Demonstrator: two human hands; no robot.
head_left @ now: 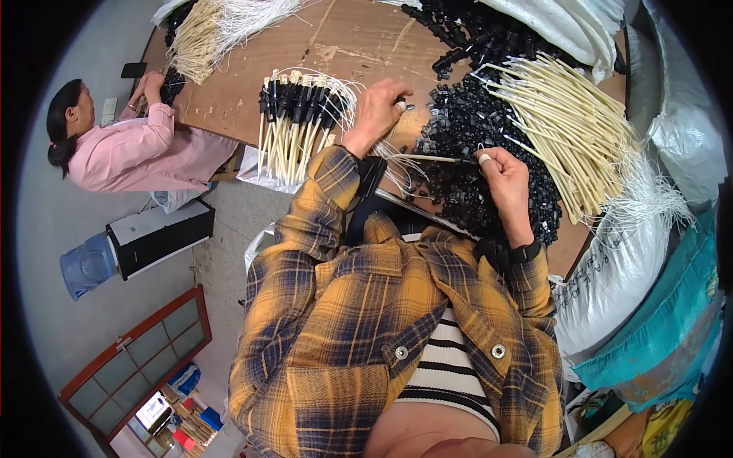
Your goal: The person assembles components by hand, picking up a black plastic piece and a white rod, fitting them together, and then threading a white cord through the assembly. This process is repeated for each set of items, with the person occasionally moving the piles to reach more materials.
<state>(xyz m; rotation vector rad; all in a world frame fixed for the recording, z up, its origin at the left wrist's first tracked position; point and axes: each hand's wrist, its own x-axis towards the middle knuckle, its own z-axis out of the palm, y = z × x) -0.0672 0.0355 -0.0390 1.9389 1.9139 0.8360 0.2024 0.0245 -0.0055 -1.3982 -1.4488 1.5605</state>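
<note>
My right hand is closed, pinching the black-fitted end of a thin beige stick that points left across my front. A thin white loop stands up by its fingertips. Further left and a little farther away, my left hand is closed too, with a small black plastic piece showing at its fingertips. White wraps cover a finger on each hand. Left of my left hand lies a row of beige sticks with black fittings and white strings. Between and beyond my hands spreads a heap of small black plastic pieces.
A large pile of beige sticks with white strings lies right on the brown table. Larger black parts sit at the back. White sacks stand at the right. Another person in pink works at the table's left end.
</note>
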